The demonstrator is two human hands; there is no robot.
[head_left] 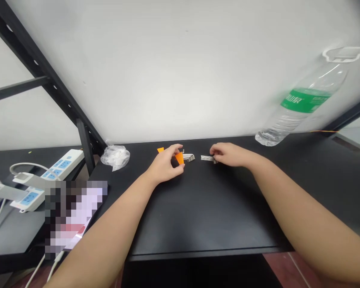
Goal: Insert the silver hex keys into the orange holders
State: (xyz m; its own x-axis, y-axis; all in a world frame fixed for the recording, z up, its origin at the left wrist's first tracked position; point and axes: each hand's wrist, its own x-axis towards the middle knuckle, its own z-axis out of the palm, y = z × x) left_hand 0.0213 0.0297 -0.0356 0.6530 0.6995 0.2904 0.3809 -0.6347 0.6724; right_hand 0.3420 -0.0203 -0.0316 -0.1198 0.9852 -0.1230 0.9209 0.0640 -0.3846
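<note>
My left hand (pixel 165 164) is closed around an orange plastic holder (pixel 179 157) near the back of the black table (pixel 204 208). Several silver hex keys (pixel 189 157) stick out of the holder to the right. My right hand (pixel 228 155) rests a little to the right, fingers pinched on a second bunch of silver hex keys (pixel 206 159) lying on the table. A small gap separates the two bunches. Another orange piece (pixel 160 150) shows just behind my left hand.
A crumpled clear plastic bag (pixel 115 156) lies at the table's back left corner. A clear water bottle with a green label (pixel 303 104) stands at the back right by the white wall. White power strips (pixel 39 180) sit on the lower surface to the left, beside a black metal frame (pixel 85 148).
</note>
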